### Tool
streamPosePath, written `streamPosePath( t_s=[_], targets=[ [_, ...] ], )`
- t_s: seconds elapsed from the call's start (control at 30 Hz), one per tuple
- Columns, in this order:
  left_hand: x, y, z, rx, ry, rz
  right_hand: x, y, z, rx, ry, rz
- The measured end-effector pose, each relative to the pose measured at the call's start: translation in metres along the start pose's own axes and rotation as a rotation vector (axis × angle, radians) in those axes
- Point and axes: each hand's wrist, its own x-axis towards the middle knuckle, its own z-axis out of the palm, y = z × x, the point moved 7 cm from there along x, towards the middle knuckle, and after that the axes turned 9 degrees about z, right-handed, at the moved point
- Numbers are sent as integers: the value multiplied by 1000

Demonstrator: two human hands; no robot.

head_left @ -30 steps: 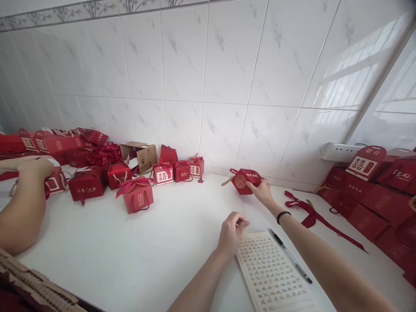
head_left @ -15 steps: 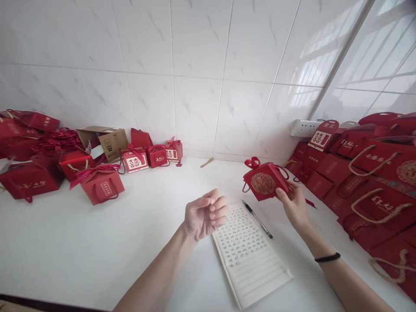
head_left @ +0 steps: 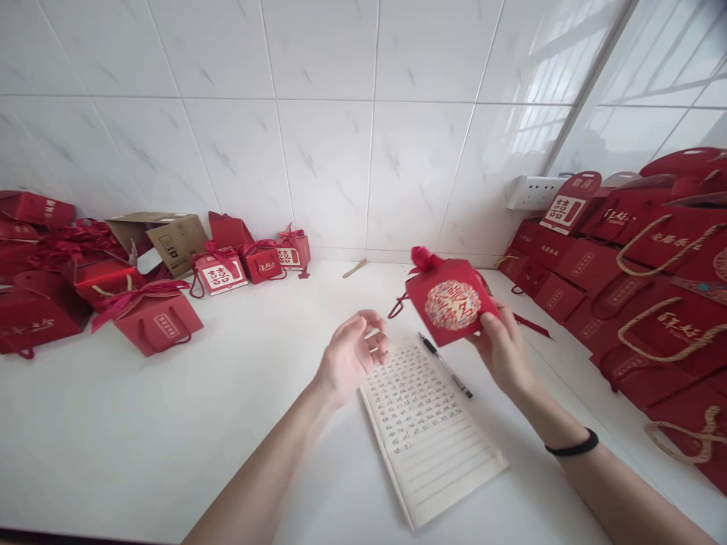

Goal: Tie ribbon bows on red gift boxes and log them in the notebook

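Observation:
My right hand (head_left: 503,344) grips a small red gift box (head_left: 451,303) by its lower right side, raised above the table and tilted. The box bears a round gold-and-coloured emblem, with a red bow on top and a cord loop at its left. To its left, my left hand (head_left: 355,352) hovers over the top corner of a notebook, fingers loosely curled and apart, holding nothing. Handwriting fills the upper part of the lined notebook (head_left: 437,477). A black pen (head_left: 446,365) lies along the notebook's right edge, below the box.
Red gift boxes (head_left: 156,318) and an open brown carton (head_left: 182,246) stand at the left. Small boxes (head_left: 221,271) line the tiled wall. Stacked red boxes (head_left: 613,303) with rope handles fill the right side, near a white power strip (head_left: 534,192). A thin brown strip (head_left: 355,269) lies at the back.
My right hand has brought the gift box closer and turned its emblem more towards me. My left hand's fingers have loosened from a curled fist. The view has shifted slightly.

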Motion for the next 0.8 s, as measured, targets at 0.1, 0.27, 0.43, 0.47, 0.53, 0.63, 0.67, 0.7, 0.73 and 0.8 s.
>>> streamPosePath(
  t_s=[0.1, 0.27, 0.43, 0.47, 0.53, 0.63, 0.67, 0.7, 0.73, 0.8],
  targets=[
    [2, -2, 2, 224, -27, 155, -15, 4, 26, 7, -190, -12],
    [0, -3, 7, 262, -133, 255, -35, 2, 57, -9, -463, -15],
    [-3, 5, 2, 490, -85, 318, -43, -5, 65, -10, -613, -3],
    [-3, 5, 2, 504, -93, 310, -43, -4, 65, -19, -617, 8],
    [-4, 4, 3, 508, -133, 294, -43, -3, 64, -44, -601, 19],
    [-6, 1, 6, 515, -238, 272, -42, -2, 63, -66, -564, 40],
    [-7, 1, 6, 515, -273, 260, -41, -1, 63, -70, -552, 54],
    [-7, -1, 6, 509, -301, 246, -40, 0, 62, -71, -542, 71],
    [-7, -2, 5, 497, -323, 234, -39, 1, 62, -65, -534, 91],
    [-6, -3, 3, 468, -338, 226, -36, 2, 60, -17, -534, 142]
  ],
)
